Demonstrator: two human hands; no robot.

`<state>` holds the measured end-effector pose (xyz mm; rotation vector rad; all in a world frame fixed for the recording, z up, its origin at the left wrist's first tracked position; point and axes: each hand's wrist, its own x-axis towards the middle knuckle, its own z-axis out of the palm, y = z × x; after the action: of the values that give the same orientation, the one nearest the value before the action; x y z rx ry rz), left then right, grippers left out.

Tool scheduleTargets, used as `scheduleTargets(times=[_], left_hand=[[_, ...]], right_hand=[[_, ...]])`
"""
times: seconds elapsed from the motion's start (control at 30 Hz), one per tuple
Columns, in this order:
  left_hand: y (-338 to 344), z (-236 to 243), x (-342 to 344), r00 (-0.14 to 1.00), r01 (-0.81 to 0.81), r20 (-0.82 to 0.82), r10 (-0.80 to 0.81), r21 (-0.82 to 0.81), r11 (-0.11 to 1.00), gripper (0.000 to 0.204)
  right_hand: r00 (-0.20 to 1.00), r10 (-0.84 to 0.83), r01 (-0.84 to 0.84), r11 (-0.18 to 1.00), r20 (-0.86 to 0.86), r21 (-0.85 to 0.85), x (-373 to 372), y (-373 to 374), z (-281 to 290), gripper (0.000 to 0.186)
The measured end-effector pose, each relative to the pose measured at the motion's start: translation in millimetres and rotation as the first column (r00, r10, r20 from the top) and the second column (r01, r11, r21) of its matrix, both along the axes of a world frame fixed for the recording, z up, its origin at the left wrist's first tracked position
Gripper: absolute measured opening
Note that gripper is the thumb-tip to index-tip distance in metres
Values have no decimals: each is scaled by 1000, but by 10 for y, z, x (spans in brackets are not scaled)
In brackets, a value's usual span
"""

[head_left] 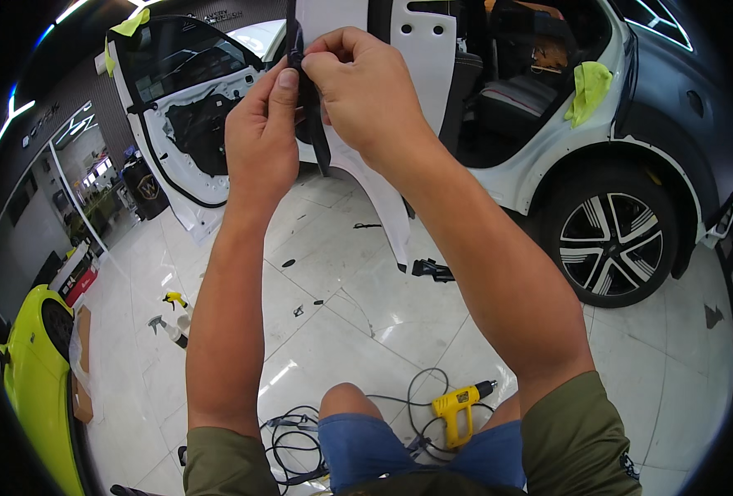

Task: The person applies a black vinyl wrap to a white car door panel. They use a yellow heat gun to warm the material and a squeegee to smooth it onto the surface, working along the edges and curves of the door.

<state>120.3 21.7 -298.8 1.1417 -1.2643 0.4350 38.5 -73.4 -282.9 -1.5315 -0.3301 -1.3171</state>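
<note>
In front of me stands an opened white car door (370, 178), seen nearly edge-on, with a dark strip (317, 136) running down its edge. My left hand (260, 140) is closed on that strip from the left, its thumb laid along it and its fingers partly hidden behind. From the right, my right hand (370, 95) pinches the strip at the same height, thumb and forefinger pressed together. Both hands meet near the top of the view. Whether a small piece lies between the right fingertips is hidden.
Right of the door is the white car's rear wheel (610, 248); a yellow-green cloth (587, 93) hangs above it. Another stripped door (188, 124) stands open at left. On the tiled floor lie a yellow heat gun (457, 411), coiled black cable (288, 446) and two spray bottles (169, 331).
</note>
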Motion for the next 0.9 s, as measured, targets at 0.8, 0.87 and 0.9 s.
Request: scheduleTargets(times=[0.8, 0.87, 0.9], left_hand=[[-136, 39, -36, 909, -326, 185, 372, -239, 915, 32], [-128, 43, 26, 952, -239, 145, 270, -197, 951, 34], [-124, 44, 46, 968, -194, 123, 217, -177, 965, 34]], right_hand=[[987, -152, 158, 972, 48, -171, 25, -190, 77, 23], [988, -146, 153, 972, 52, -177, 44, -209, 71, 23], [988, -143, 150, 972, 53, -180, 50, -218, 68, 23]])
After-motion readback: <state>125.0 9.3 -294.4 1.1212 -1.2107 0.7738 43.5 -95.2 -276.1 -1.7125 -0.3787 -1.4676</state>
